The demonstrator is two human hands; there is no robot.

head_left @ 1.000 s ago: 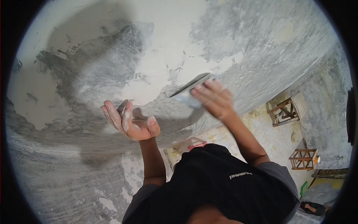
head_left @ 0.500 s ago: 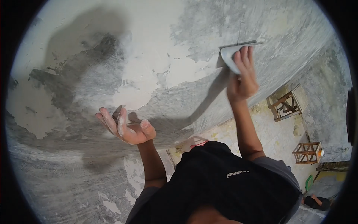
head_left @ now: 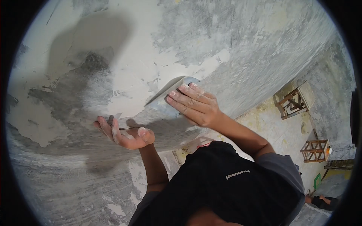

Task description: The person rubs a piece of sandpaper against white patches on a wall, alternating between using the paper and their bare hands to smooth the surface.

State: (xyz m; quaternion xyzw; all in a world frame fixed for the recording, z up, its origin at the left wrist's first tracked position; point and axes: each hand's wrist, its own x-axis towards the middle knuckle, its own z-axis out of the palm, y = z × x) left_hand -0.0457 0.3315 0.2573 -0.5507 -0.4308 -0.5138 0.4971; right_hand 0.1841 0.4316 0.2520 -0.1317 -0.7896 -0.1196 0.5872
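Skimming work is in hand, judged from the position of the tools: the right hand (head_left: 194,105) has its fingers pressed flat and close together on the back of a flat blade (head_left: 160,98), pinning it edge-on against the wall (head_left: 264,45) at the border between the white filler patch (head_left: 132,75) and bare grey render. The left hand (head_left: 124,132) sits lower, just off the wall, palm up, with white-dusted fingers loosely curled and apart. A small grey edge shows behind them, and it cannot be told whether anything is gripped there. In my judgement the next move calls for even pressure along the whole blade edge and a low, steady angle, so that the filler feathers out onto the grey surface without ridges. Legible writing: "hummel" in white on the black shirt (head_left: 237,174), seen upside down from this view. No other label can be read. Two wooden stools (head_left: 290,105) stand on the floor, well away from the work.
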